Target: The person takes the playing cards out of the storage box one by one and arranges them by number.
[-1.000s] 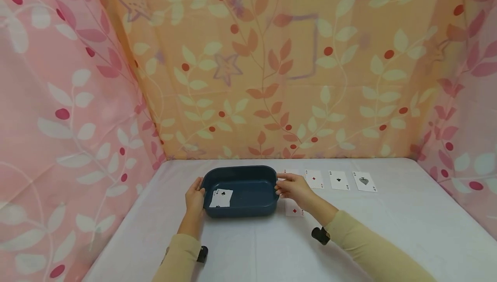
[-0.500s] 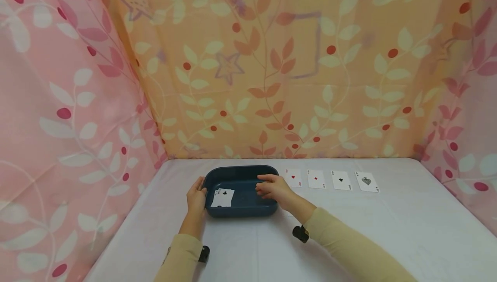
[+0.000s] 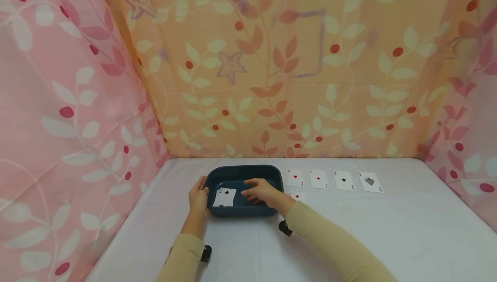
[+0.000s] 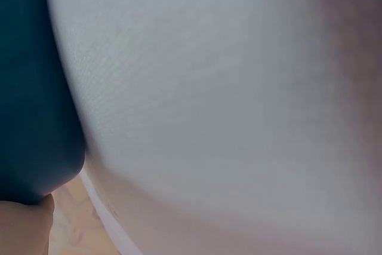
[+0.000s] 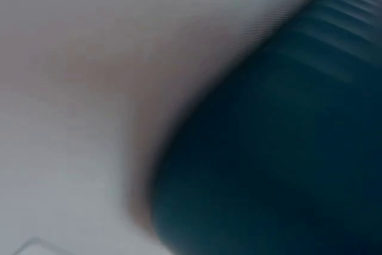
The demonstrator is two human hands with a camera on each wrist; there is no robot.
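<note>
A dark blue rectangular bin (image 3: 248, 211) stands on the table, its wall (image 4: 33, 88) also filling the left of the left wrist view. My left hand (image 3: 199, 198) holds the bin's left end, thumb at the rim. Over the bin's right half is my right hand (image 3: 264, 193), fingers loosely extended towards the left and nothing seen in them. A few overlapping playing cards (image 3: 224, 197), a club on top, lie inside at the left. The right wrist view shows the bin's blurred outer side (image 5: 268, 135).
Right of the bin, a row of face-up cards runs along the back: ace of hearts (image 3: 295, 177), ace of diamonds (image 3: 318, 179), ace of clubs (image 3: 344, 180) and ace of spades (image 3: 370, 182). Below the hearts lies another diamond card (image 3: 297, 196), partly behind my right arm.
My right hand has let go of the bin's right end and moved left over its inside, uncovering the ace of hearts. My left hand stays at the left end.
</note>
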